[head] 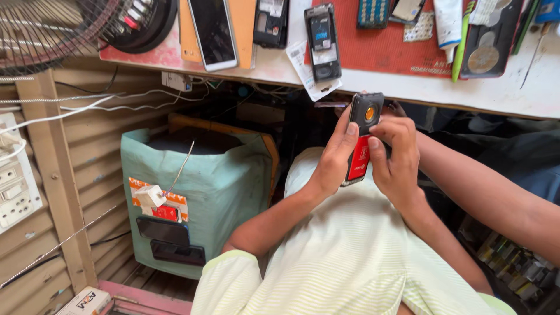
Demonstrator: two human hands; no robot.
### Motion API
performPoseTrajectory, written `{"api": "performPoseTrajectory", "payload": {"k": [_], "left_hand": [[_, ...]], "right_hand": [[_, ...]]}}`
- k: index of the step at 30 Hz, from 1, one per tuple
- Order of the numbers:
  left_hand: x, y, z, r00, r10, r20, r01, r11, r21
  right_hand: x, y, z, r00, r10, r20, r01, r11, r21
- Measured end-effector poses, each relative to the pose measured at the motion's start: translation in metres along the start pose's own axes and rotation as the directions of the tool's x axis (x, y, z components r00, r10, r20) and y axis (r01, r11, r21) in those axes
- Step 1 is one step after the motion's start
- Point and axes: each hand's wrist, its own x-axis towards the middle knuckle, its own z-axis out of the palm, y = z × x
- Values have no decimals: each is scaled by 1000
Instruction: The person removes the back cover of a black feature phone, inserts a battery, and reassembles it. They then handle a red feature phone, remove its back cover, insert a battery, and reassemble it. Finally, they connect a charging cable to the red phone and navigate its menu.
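Note:
I hold a small black and red mobile phone (362,137) with its back open, below the workbench edge and above my lap. My left hand (333,158) grips its left side, thumb pressed on the upper back near an orange round part. My right hand (397,156) clasps the right side, fingers curled over the red battery area. Both forearms reach up from my light striped shirt (344,251).
The workbench (408,87) above carries a white smartphone (213,32), an opened black phone (322,42), a red mat (385,46) and tools. A green-covered box (198,192) stands at left, with a fan (52,29), wall sockets (14,186) and loose wires nearby.

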Motion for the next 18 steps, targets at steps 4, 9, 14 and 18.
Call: {"api": "performPoseTrajectory", "payload": {"k": [4,9,14,18], "left_hand": [[-9,2,-12,999,34,3,-34,998,43],[-18,15,-30,994,17,-104,-13,999,41],[-11,33,-59,995,-6,-97,-7,991,-136],[-8,41,-70,997,-24,-68,10,982,-189]], "right_hand": [[-1,-11,12,997,60,50,-57,997,-59],[-13,-15,27,994,45,97,-78,926,369],[-27,-15,28,998,32,51,-55,825,562],[-20,-7,14,917,399,-18,-183,458,870]]}}
